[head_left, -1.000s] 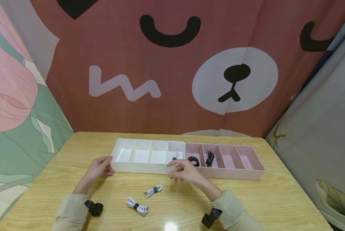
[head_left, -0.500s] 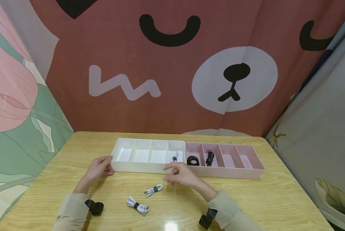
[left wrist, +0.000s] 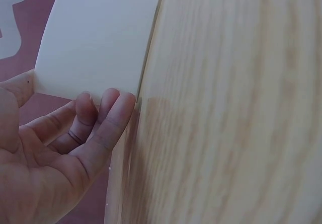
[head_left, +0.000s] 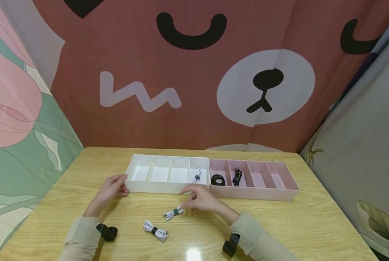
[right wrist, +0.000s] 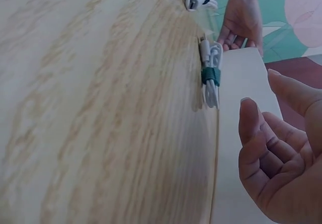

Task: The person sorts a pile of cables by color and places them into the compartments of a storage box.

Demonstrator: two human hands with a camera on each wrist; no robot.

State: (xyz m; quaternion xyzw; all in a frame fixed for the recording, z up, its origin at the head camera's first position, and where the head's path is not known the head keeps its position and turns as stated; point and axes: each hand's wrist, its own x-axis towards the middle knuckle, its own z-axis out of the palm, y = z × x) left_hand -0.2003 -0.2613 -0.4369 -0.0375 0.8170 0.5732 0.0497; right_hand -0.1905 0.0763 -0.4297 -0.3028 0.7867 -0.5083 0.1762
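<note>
lying on the surface, roughly midway between its left and right edges, a green-banded white cable is just in front of the white tray. the right hand hangs beside the cable's right end; its grip is partly parted, thumb and forefinger well separated, the other fingers bent, with hold of nothing. a black-banded white cable lies nearer the person and a little to the left. the left hand is at the white tray's left end, its grip slack, thumb and fingertips resting against that end rather than wrapped round it. the white tray stands toward the surface's far edge, a dark-banded white cable in its rightmost compartment. end to end with it on the right, the pink tray holds a coiled black cable in its leftmost compartment and a bundled black cable in the next. behind the far edge hangs a red-brown curtain.
</note>
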